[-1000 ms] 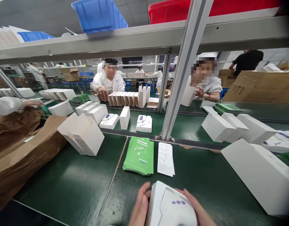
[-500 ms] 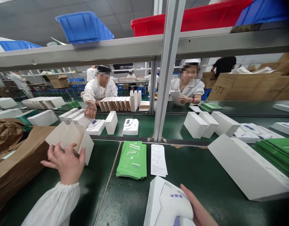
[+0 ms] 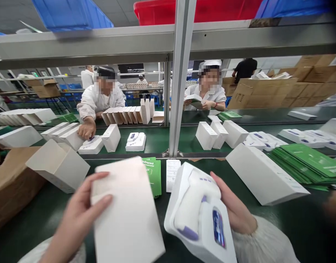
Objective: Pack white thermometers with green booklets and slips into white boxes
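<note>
My left hand grips a white cardboard box near its upper left edge, thumb on the near face. To its right, my right hand is closed around the right side of a white tray. In that tray lie a white infrared thermometer with purple trim and a pack of blue batteries. Box and tray are held side by side, slightly apart. Behind them, green manuals and printed leaflets lie on the bench, partly covered by the held things.
Another white box rests at left beside brown cardboard. At right stand a big white box and a stack of green booklets. A metal post rises mid-bench. Two co-workers handle parts across the line.
My left hand has drawn a white box from the left group to the front centre. My right hand has raised the tray with the thermometer. The whole view has shifted.
</note>
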Action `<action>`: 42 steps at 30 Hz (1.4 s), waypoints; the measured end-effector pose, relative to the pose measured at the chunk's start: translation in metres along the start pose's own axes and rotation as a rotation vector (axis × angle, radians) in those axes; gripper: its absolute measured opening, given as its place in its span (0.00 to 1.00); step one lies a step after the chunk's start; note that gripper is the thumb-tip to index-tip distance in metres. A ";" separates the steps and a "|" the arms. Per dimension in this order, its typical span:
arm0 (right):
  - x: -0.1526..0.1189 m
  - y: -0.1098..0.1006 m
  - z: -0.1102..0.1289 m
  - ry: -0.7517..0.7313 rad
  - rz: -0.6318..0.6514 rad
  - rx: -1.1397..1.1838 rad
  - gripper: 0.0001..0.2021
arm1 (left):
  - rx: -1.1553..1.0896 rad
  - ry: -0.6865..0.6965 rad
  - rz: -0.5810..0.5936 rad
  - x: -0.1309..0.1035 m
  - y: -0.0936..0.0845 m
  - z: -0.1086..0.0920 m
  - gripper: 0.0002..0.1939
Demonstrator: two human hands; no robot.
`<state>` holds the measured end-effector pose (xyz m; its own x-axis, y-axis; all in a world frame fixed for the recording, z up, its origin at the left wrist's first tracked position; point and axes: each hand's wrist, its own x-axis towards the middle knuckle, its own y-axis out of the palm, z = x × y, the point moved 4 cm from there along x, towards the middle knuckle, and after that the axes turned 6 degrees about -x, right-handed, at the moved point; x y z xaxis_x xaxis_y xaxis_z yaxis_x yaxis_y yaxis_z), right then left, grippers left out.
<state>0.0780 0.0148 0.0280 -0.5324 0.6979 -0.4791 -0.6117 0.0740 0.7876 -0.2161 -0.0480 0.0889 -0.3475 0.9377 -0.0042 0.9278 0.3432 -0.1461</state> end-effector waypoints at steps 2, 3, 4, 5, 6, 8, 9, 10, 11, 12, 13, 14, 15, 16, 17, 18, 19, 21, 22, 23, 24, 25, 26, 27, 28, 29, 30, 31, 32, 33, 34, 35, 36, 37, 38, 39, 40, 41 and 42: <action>0.005 0.013 0.015 -0.070 0.034 -0.018 0.17 | -0.117 -0.093 0.200 0.000 0.041 0.010 0.26; 0.009 0.018 0.022 -0.116 0.049 -0.034 0.16 | -0.159 -0.111 0.297 0.001 0.060 0.016 0.27; 0.014 0.023 0.030 -0.161 0.065 -0.056 0.15 | -0.197 -0.113 0.380 0.002 0.077 0.021 0.27; 0.020 0.026 0.037 -0.199 0.080 -0.083 0.15 | -0.235 -0.123 0.470 0.001 0.092 0.027 0.28; 0.026 0.029 0.043 -0.229 0.096 -0.114 0.15 | -0.279 -0.143 0.558 0.000 0.105 0.032 0.29; 0.037 0.031 0.055 -0.279 0.123 -0.176 0.15 | -0.372 -0.202 0.686 -0.003 0.123 0.039 0.31; 0.042 0.030 0.060 -0.300 0.132 -0.207 0.15 | -0.412 -0.230 0.718 -0.004 0.128 0.042 0.32; 0.046 0.029 0.064 -0.316 0.134 -0.238 0.15 | -0.442 -0.251 0.737 -0.006 0.132 0.044 0.33; 0.050 0.026 0.068 -0.332 0.129 -0.265 0.15 | -0.464 -0.262 0.746 -0.007 0.135 0.044 0.34; 0.053 0.023 0.070 -0.349 0.119 -0.290 0.15 | -0.479 -0.268 0.747 -0.008 0.136 0.045 0.35; 0.055 0.020 0.072 -0.370 0.107 -0.310 0.15 | -0.486 -0.273 0.750 -0.009 0.137 0.045 0.36; 0.056 0.017 0.074 -0.392 0.093 -0.325 0.15 | -0.490 -0.280 0.756 -0.011 0.138 0.044 0.37; 0.058 0.013 0.074 -0.413 0.078 -0.335 0.15 | -0.492 -0.291 0.764 -0.012 0.138 0.044 0.37; 0.058 0.010 0.074 -0.430 0.066 -0.342 0.14 | -0.494 -0.305 0.768 -0.013 0.138 0.044 0.38; 0.058 0.007 0.074 -0.441 0.056 -0.346 0.13 | -0.498 -0.316 0.766 -0.015 0.138 0.045 0.38; 0.058 0.004 0.072 -0.444 0.048 -0.350 0.13 | -0.503 -0.325 0.758 -0.016 0.138 0.045 0.38; 0.057 0.002 0.071 -0.441 0.042 -0.355 0.12 | -0.505 -0.330 0.743 -0.016 0.137 0.046 0.38; 0.054 -0.002 0.068 -0.432 0.030 -0.372 0.11 | -0.489 -0.334 0.708 -0.017 0.135 0.048 0.38; 0.052 -0.005 0.067 -0.429 0.025 -0.382 0.10 | -0.469 -0.334 0.699 -0.016 0.134 0.050 0.37; 0.050 -0.007 0.067 -0.427 0.020 -0.393 0.10 | -0.448 -0.332 0.697 -0.016 0.134 0.052 0.36; 0.049 -0.009 0.067 -0.427 0.017 -0.405 0.10 | -0.433 -0.331 0.702 -0.015 0.134 0.054 0.35; 0.047 -0.011 0.067 -0.428 0.016 -0.417 0.09 | -0.427 -0.329 0.705 -0.015 0.135 0.055 0.33; 0.047 -0.012 0.068 -0.431 0.017 -0.430 0.09 | -0.430 -0.327 0.705 -0.014 0.136 0.056 0.31; 0.046 -0.013 0.069 -0.433 0.022 -0.444 0.09 | -0.442 -0.324 0.704 -0.014 0.137 0.057 0.29; 0.046 -0.013 0.069 -0.433 0.029 -0.461 0.09 | -0.458 -0.320 0.703 -0.014 0.139 0.057 0.27; 0.045 -0.013 0.069 -0.431 0.039 -0.481 0.09 | -0.469 -0.319 0.705 -0.014 0.140 0.057 0.26; 0.045 -0.012 0.068 -0.428 0.050 -0.502 0.10 | -0.473 -0.318 0.709 -0.015 0.142 0.057 0.26; 0.045 -0.011 0.066 -0.424 0.060 -0.523 0.10 | -0.473 -0.318 0.714 -0.016 0.143 0.057 0.26; 0.045 -0.010 0.064 -0.420 0.069 -0.543 0.10 | -0.472 -0.322 0.721 -0.018 0.144 0.058 0.26; 0.045 -0.010 0.060 -0.417 0.077 -0.561 0.10 | -0.471 -0.327 0.726 -0.019 0.145 0.058 0.27; 0.044 -0.010 0.057 -0.417 0.080 -0.578 0.11 | -0.472 -0.333 0.728 -0.021 0.145 0.059 0.28; 0.044 -0.011 0.053 -0.422 0.076 -0.596 0.12 | -0.479 -0.339 0.730 -0.022 0.145 0.060 0.29; 0.044 -0.013 0.050 -0.435 0.064 -0.613 0.12 | -0.489 -0.344 0.727 -0.023 0.144 0.061 0.30; 0.044 -0.015 0.047 -0.452 0.047 -0.626 0.13 | -0.495 -0.351 0.715 -0.024 0.144 0.063 0.30; 0.044 -0.017 0.045 -0.475 0.026 -0.635 0.13 | -0.494 -0.360 0.699 -0.024 0.143 0.065 0.29; 0.044 -0.020 0.043 -0.499 0.003 -0.639 0.12 | -0.489 -0.370 0.681 -0.025 0.142 0.066 0.30; 0.043 -0.022 0.041 -0.520 -0.016 -0.638 0.12 | -0.482 -0.378 0.662 -0.025 0.142 0.068 0.31; 0.043 -0.024 0.039 -0.536 -0.028 -0.636 0.11 | -0.472 -0.384 0.645 -0.026 0.141 0.070 0.31; 0.042 -0.026 0.037 -0.543 -0.034 -0.638 0.11 | -0.463 -0.386 0.632 -0.026 0.141 0.071 0.32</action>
<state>0.0926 0.0687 0.0017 -0.2518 0.9608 -0.1164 -0.9230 -0.2023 0.3272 -0.0855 -0.0278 -0.0019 0.3072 0.9046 -0.2954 0.8948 -0.1689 0.4133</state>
